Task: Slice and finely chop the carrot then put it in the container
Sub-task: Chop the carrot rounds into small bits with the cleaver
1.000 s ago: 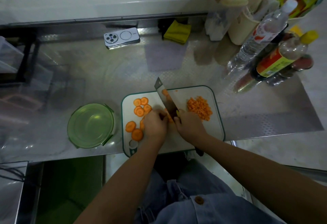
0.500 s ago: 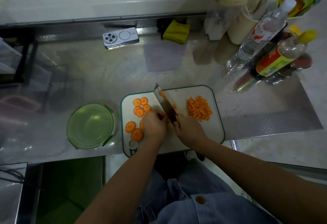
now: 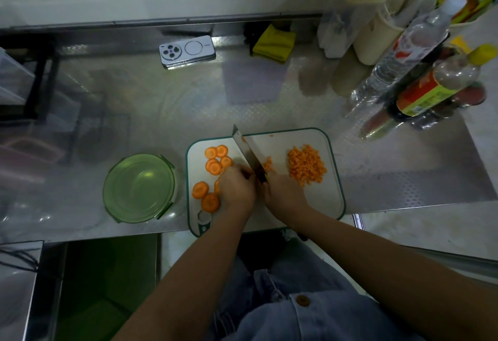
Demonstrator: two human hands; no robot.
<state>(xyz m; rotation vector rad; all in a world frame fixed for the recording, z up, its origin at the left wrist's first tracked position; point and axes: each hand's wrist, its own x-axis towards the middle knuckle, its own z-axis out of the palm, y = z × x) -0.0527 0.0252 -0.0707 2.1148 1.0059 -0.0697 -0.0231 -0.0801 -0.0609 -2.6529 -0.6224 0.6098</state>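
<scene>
The carrot slices [image 3: 215,164] are being kept on the left of the cutting board [image 3: 323,200], the chopped pile [image 3: 305,164] on its right, the knife [image 3: 246,149] between them. The container [image 3: 140,187] is being left just beside the board's left edge, the phone [image 3: 187,51] well behind.

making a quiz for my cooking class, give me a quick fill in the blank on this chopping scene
1. The right hand grips the ____.
2. The chopped carrot pile lies on the ____ side of the cutting board.
3. The round container left of the board is ____ in colour.
Missing words: knife, right, green.
</scene>
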